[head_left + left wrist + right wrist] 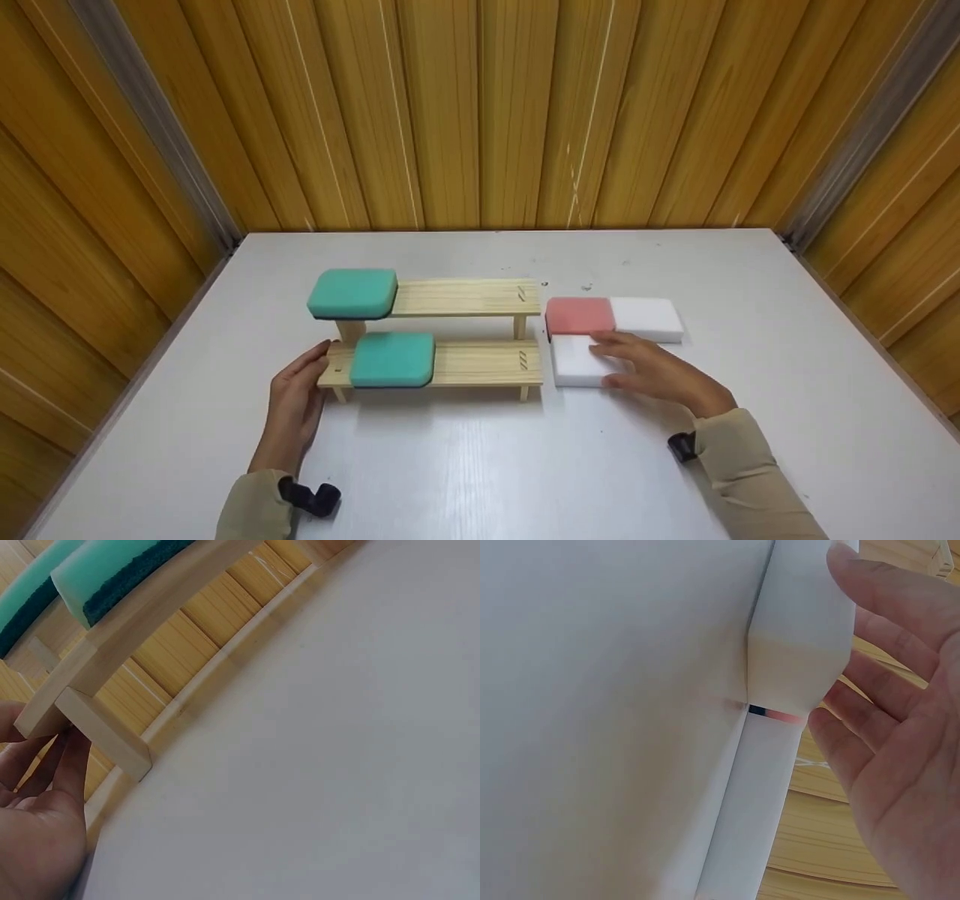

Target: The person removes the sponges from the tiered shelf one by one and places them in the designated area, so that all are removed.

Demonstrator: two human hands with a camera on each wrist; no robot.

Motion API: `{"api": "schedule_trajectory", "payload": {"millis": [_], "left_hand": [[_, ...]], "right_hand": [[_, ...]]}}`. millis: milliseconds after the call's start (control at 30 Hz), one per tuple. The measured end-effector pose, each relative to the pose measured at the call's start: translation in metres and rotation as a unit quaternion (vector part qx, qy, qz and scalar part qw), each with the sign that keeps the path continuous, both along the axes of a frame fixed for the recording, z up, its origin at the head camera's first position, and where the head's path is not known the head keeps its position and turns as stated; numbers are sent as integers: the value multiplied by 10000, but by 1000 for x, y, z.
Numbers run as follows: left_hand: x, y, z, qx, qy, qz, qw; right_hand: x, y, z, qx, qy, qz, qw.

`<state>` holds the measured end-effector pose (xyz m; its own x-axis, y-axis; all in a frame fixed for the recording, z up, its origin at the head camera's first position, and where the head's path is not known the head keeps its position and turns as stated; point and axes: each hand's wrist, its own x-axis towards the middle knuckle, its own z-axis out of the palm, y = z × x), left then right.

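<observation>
A two-tier wooden stand (480,364) sits on the table, each step bearing a teal sponge: one on the back step (352,292), one on the front step (393,360). My left hand (294,401) grips the front step's left end; in the left wrist view its fingers (71,765) reach under the board beside a leg (105,733). To the right of the stand lies a white sponge (574,358). Over its right side is my right hand (656,371), fingers spread and relaxed, with the thumb (889,589) at the sponge's near side in the right wrist view.
Behind the near white sponge, a pink sponge (579,315) and another white sponge (649,319) lie side by side, touching. The white table (465,472) ends at a wood-panelled wall (517,112) at the back, with more panelling at both sides.
</observation>
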<state>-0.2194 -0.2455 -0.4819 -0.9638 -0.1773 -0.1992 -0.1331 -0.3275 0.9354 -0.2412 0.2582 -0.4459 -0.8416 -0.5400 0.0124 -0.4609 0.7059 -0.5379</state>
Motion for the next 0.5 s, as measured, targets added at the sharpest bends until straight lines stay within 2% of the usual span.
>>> {"api": "schedule_trajectory", "payload": {"millis": [267,500], "left_hand": [[-1,-1,-1,81,32,-3,10000],[0,0,0,45,18,-6,10000]], "right_hand": [[-1,-1,3,-31,-24,-107,9999],[2,-2,5,-293,205,-169,9992]]}}
